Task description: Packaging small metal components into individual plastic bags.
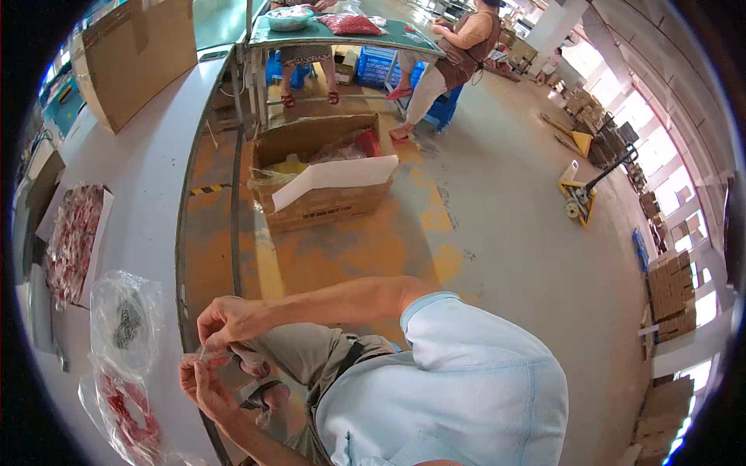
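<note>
Both hands meet just off the edge of the white workbench [148,186]. My right hand [225,320] is closed in a pinch, its arm reaching across from the pale blue sleeve. Below it my left hand [206,386] pinches too, its fingertips close to the right ones. Between them is a small clear plastic bag [214,357] with a hint of red; its contents are too small to tell. Nearest on the bench lies a clear bag of red pieces [132,415]. Beside that is a clear bag of small dark metal-looking parts [127,325].
A box of small red-and-clear packets [75,245] sits farther along the bench, before a large upright carton [140,62]. An open carton [326,206] stands on the floor. Two people sit at a green table [342,33]. A yellow pallet jack [579,198] stands right.
</note>
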`<state>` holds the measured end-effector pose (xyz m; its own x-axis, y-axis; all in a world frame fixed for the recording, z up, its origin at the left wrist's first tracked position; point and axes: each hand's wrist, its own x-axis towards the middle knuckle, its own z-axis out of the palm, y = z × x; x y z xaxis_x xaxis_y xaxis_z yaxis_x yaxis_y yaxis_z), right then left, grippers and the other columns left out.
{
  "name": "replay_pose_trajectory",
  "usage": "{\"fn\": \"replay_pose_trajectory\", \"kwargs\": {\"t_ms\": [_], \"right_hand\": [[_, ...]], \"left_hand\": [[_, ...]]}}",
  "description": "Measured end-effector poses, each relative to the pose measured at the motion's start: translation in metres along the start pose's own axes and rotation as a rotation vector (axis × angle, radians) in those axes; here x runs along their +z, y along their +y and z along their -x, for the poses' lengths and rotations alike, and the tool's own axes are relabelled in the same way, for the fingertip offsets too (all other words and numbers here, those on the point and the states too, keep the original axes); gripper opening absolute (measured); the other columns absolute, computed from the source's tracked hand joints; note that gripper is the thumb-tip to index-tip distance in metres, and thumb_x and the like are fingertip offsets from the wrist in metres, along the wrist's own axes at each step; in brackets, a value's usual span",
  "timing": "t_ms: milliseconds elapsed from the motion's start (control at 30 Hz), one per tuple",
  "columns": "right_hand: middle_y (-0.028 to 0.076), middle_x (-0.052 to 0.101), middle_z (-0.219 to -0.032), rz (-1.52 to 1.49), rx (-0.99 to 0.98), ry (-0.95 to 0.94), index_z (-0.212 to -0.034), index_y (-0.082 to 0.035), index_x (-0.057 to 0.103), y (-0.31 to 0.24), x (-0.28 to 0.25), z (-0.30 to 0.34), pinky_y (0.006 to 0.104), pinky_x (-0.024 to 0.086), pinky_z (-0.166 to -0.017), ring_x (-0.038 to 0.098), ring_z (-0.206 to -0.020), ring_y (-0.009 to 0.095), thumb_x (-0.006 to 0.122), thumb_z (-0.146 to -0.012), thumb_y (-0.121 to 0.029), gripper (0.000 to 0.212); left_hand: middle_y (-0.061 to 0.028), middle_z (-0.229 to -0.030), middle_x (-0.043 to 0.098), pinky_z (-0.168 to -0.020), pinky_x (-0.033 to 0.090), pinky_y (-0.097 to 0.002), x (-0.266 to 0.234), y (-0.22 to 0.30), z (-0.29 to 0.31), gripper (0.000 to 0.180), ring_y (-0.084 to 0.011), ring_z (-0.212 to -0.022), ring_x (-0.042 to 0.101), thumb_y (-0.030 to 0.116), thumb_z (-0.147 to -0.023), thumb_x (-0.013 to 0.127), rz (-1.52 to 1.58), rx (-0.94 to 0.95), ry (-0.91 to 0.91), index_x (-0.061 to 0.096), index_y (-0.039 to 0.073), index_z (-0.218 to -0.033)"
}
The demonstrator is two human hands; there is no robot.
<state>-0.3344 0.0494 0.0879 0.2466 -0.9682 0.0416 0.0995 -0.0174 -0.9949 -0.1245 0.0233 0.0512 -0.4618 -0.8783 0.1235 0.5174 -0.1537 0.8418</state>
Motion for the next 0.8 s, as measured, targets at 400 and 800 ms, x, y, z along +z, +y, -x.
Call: {"fn": "replay_pose_trajectory", "kwargs": {"t_ms": [400, 800], "right_hand": [[0.003, 0.071, -0.081, -0.098, -0.117, 0.07, -0.089, 0.001, 0.071, 0.001, -0.003, 0.018, 0.0264, 0.05, -0.068, 0.063, -0.076, 0.008, 0.07, -0.09, -0.008, 0.009], [0.005, 0.073, -0.083, 0.006, -0.067, 0.018, -0.092, 0.001, 0.07, -0.002, -0.003, 0.026, 0.0286, 0.051, -0.068, 0.065, -0.077, 0.011, 0.073, -0.09, -0.015, 0.016]], "left_hand": [[-0.0074, -0.097, 0.069, -0.069, 0.058, -0.0289, 0.002, -0.018, 0.005, 0.015, -0.014, -0.085, 0.068, 0.013, -0.102, 0.064, -0.114, -0.006, 0.072, 0.062, 0.002, -0.112], [-0.0043, -0.081, 0.06, -0.061, 0.057, -0.0252, 0.027, -0.012, 0.006, 0.015, -0.0103, -0.068, 0.06, 0.01, -0.1, 0.066, -0.226, 0.039, 0.096, 0.061, 0.0, -0.09]]}}
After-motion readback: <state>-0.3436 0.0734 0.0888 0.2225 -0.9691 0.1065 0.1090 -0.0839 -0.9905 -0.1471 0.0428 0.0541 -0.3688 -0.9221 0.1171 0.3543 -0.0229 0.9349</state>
